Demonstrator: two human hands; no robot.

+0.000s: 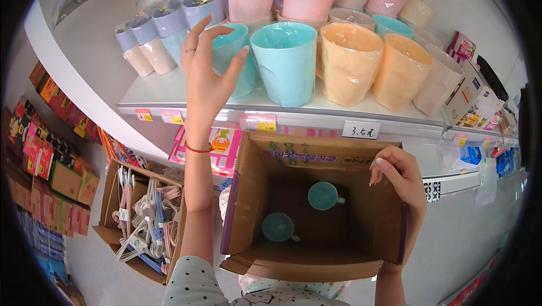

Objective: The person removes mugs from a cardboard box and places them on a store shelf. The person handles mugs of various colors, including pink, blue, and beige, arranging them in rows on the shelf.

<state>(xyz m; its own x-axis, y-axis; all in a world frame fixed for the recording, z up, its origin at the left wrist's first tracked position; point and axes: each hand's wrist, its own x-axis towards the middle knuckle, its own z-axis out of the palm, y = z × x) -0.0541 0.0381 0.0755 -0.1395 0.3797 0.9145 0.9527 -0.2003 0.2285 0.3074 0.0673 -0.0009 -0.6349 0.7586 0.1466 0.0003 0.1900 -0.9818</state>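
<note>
My left hand [210,68] reaches up to the shelf, fingers spread and thumb apart, at a turquoise plastic cup [244,74]. The fingers are by its rim and the thumb is in front of its wall; I cannot tell whether they touch it. Beside it stands a second turquoise cup [284,68], wrapped in clear film. My right hand [398,175] curls over the right edge of an open cardboard box [243,210], and that forearm runs along the box's outer side. Inside the box, two turquoise mugs [326,196] with handles rest apart on the bottom, openings up.
Orange cups [350,66], pink cups [252,1] and blue cups [169,18] crowd the white shelf [186,94]. Price tags [258,122] line its front edge. A carton of hangers [144,221] stands on the floor at left. Boxed goods [474,97] sit at far right.
</note>
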